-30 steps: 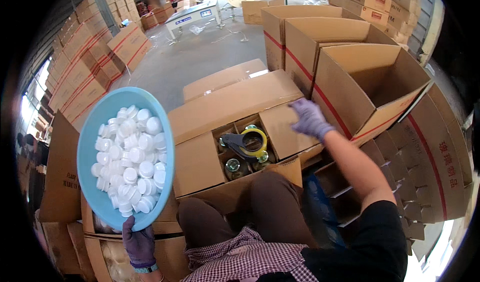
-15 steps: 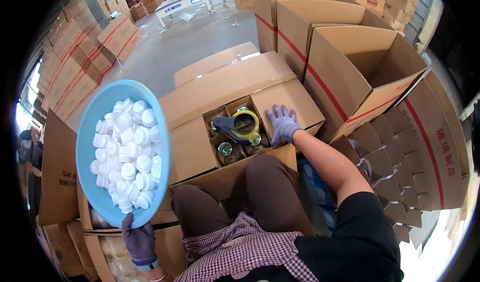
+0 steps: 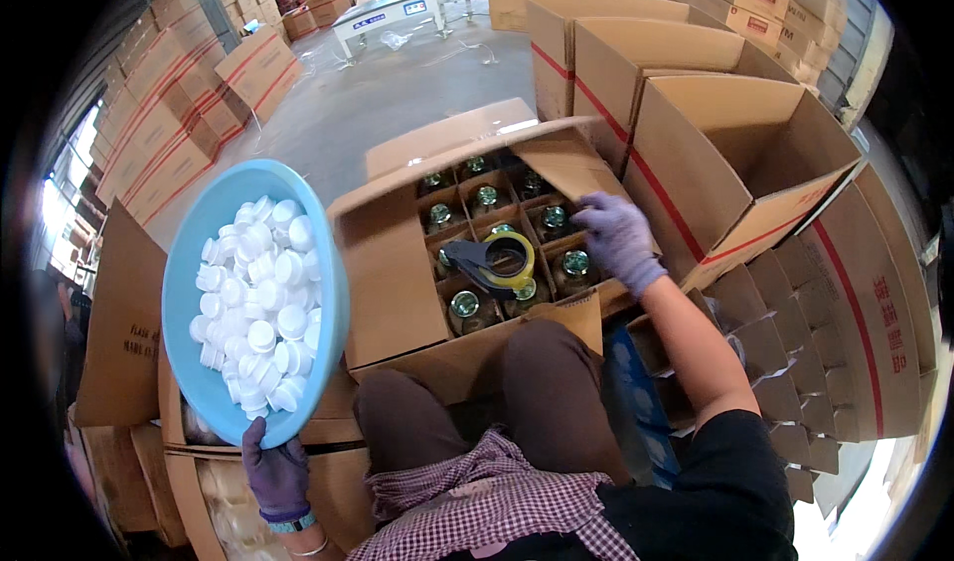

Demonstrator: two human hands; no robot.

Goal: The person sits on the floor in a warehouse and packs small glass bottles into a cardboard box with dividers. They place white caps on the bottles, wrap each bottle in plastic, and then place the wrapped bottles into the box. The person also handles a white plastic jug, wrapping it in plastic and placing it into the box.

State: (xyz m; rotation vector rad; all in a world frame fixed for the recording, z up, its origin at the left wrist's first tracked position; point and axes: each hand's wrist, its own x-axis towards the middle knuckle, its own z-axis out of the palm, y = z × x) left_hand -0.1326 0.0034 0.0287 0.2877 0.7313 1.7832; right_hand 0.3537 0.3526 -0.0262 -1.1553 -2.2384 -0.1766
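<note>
blue basin [image 3: 336, 313] w/ white caps [image 3: 261, 308] is held at its near rim, thumb up, by l hand [image 3: 276, 474]. r hand [image 3: 618, 238] is half-curled at edge of carton flap [image 3: 571, 161], actual grip can't be told tbh; flap's angled just beyond those fingers, long axis slanted fwd-left, r hand way nearer.

Rear-left bottles [image 3: 486, 196] are accessible from above. A tape dispenser [image 3: 469, 257] blocks the carton's [image 3: 482, 364] centre. The right flap [image 3: 571, 168] and right hand [image 3: 618, 240] obstruct the right rear; the blue basin [image 3: 336, 293] in the left hand [image 3: 278, 477] restricts left approach.
</note>
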